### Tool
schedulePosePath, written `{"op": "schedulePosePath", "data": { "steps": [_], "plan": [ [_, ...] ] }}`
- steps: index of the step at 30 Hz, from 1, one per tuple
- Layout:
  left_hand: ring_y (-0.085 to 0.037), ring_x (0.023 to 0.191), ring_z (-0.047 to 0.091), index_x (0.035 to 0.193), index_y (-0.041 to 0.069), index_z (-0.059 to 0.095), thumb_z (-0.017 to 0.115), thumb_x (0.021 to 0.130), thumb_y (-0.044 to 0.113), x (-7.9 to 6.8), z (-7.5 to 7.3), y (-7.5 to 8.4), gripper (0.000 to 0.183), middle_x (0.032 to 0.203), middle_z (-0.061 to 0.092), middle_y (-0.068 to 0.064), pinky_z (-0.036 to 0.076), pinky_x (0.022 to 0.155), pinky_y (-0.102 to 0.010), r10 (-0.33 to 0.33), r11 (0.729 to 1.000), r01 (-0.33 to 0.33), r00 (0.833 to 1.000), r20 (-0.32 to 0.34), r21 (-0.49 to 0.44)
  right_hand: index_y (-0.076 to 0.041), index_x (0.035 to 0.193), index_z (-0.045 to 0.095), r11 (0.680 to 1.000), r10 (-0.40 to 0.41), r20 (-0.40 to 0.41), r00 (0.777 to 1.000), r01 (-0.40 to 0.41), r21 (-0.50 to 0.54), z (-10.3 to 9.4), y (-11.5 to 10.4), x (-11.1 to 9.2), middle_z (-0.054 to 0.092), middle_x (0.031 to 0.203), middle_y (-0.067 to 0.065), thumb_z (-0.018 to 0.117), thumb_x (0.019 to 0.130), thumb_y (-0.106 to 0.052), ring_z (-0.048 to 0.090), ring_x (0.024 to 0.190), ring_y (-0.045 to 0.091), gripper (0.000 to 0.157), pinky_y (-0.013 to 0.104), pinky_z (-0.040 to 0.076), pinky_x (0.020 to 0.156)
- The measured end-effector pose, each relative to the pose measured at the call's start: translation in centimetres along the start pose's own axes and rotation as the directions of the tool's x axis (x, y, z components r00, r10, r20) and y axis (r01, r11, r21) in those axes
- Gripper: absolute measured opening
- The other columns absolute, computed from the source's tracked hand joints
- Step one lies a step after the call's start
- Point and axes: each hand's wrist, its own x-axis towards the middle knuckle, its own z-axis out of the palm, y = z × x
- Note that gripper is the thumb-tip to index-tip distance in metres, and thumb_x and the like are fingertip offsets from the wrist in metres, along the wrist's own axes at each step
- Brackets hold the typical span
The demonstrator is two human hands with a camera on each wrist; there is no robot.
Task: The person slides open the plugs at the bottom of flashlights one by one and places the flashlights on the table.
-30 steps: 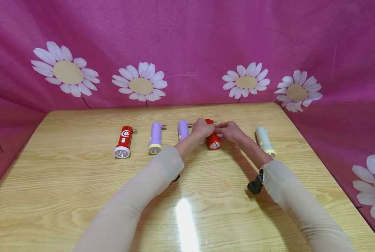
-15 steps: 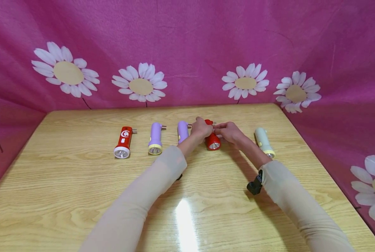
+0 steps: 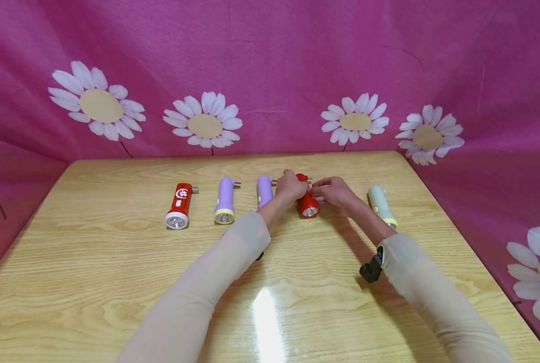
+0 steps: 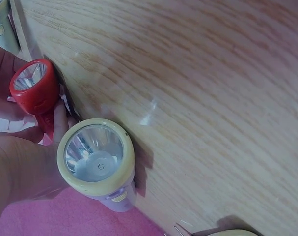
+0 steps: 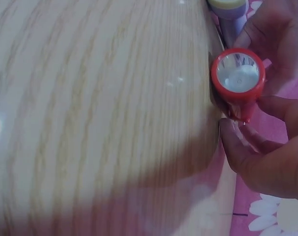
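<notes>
A red flashlight (image 3: 308,205) lies on the table between my two hands, its lens toward me. My left hand (image 3: 291,186) holds its body from the left, with fingers curled against it in the left wrist view. From the right, my right hand (image 3: 335,191) pinches at the flashlight's side; in the right wrist view its fingertips (image 5: 230,132) are near the small raised part below the red head (image 5: 238,76). Left of my left hand lies a purple flashlight (image 3: 264,189), partly hidden by the forearm. Part of the red body is covered by the hands.
Another purple flashlight (image 3: 226,196) and a red flashlight with a white rim (image 3: 179,204) lie to the left. A pale green flashlight (image 3: 380,204) lies right, beside the right forearm. The wooden table (image 3: 93,262) meets a pink flowered cloth (image 3: 270,60) at its back and sides.
</notes>
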Motion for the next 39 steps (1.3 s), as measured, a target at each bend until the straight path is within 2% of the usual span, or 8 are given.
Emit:
{"op": "schedulePosePath", "data": {
  "steps": [4, 9, 15, 20, 26, 31, 39],
  "plan": [
    [-0.030, 0.090, 0.055, 0.126, -0.001, 0.037, 0.059, 0.087, 0.014, 0.0, 0.0, 0.0, 0.047, 0.110, 0.050, -0.022, 0.055, 0.059, -0.033, -0.002, 1.000, 0.002, 1.000, 0.018, -0.005, 0.007, 0.121, 0.048, 1.000, -0.006, -0.024, 1.000, 0.006, -0.002, -1.0, 0.2, -0.3, 0.058, 0.107, 0.020, 0.059, 0.090, -0.014, 0.059, 0.081, 0.020, 0.039, 0.037, 0.049, 0.085],
    [-0.029, 0.086, 0.056, 0.130, 0.000, 0.034, 0.058, 0.088, 0.016, 0.1, -0.1, 0.0, 0.051, 0.112, 0.050, -0.022, 0.055, 0.056, -0.032, 0.004, 1.000, -0.005, 0.999, 0.034, 0.022, 0.007, 0.120, 0.048, 1.000, -0.018, -0.042, 0.999, 0.018, -0.001, -2.3, 0.1, -0.5, 0.057, 0.113, 0.023, 0.059, 0.090, -0.014, 0.059, 0.078, 0.017, 0.039, 0.036, 0.050, 0.084],
    [-0.028, 0.086, 0.056, 0.132, 0.000, 0.032, 0.057, 0.088, 0.018, 0.2, -0.2, -0.1, 0.053, 0.113, 0.050, -0.022, 0.055, 0.056, -0.030, 0.013, 0.999, -0.015, 0.999, 0.051, 0.048, 0.004, 0.122, 0.049, 0.997, -0.016, -0.091, 0.996, 0.009, -0.083, -3.9, -0.4, -1.1, 0.056, 0.116, 0.022, 0.060, 0.090, -0.020, 0.062, 0.076, 0.012, 0.041, 0.038, 0.048, 0.087],
    [-0.028, 0.084, 0.057, 0.133, 0.000, 0.031, 0.057, 0.088, 0.017, 0.3, -0.3, -0.2, 0.054, 0.114, 0.049, -0.022, 0.054, 0.055, -0.029, 0.020, 0.999, -0.022, 0.998, 0.064, 0.034, 0.004, 0.125, 0.048, 0.990, -0.030, -0.112, 0.993, 0.014, -0.140, -5.4, -0.6, -1.6, 0.052, 0.119, 0.023, 0.060, 0.090, -0.022, 0.061, 0.081, 0.015, 0.045, 0.036, 0.049, 0.086],
    [-0.029, 0.081, 0.059, 0.126, -0.002, 0.037, 0.058, 0.087, 0.018, 0.5, -0.3, -0.2, 0.048, 0.109, 0.051, -0.023, 0.054, 0.053, -0.030, 0.055, 0.995, -0.059, 0.997, 0.053, 0.077, 0.007, 0.125, 0.048, 0.970, -0.074, -0.149, 0.986, 0.037, -0.239, -7.0, -0.5, -2.4, 0.054, 0.117, 0.021, 0.060, 0.090, -0.022, 0.054, 0.099, 0.029, 0.047, 0.038, 0.047, 0.088],
    [-0.029, 0.082, 0.059, 0.126, -0.002, 0.037, 0.058, 0.088, 0.018, 0.3, -0.4, -0.2, 0.048, 0.110, 0.051, -0.023, 0.055, 0.054, -0.030, 0.054, 0.996, -0.058, 0.997, 0.060, 0.068, 0.007, 0.127, 0.046, 0.966, -0.054, -0.163, 0.985, 0.010, -0.260, -8.2, -0.4, -3.1, 0.048, 0.123, 0.024, 0.060, 0.090, -0.023, 0.050, 0.107, 0.034, 0.050, 0.039, 0.045, 0.090],
    [-0.029, 0.083, 0.059, 0.127, -0.001, 0.036, 0.057, 0.089, 0.019, 0.2, -0.4, -0.2, 0.048, 0.110, 0.050, -0.023, 0.055, 0.056, -0.031, 0.044, 0.998, -0.047, 0.997, 0.066, 0.049, 0.006, 0.126, 0.046, 0.945, -0.032, -0.195, 0.980, -0.034, -0.326, -9.9, 0.0, -3.6, 0.041, 0.129, 0.025, 0.062, 0.087, -0.030, 0.051, 0.109, 0.036, 0.055, 0.040, 0.047, 0.088]
  ]
}}
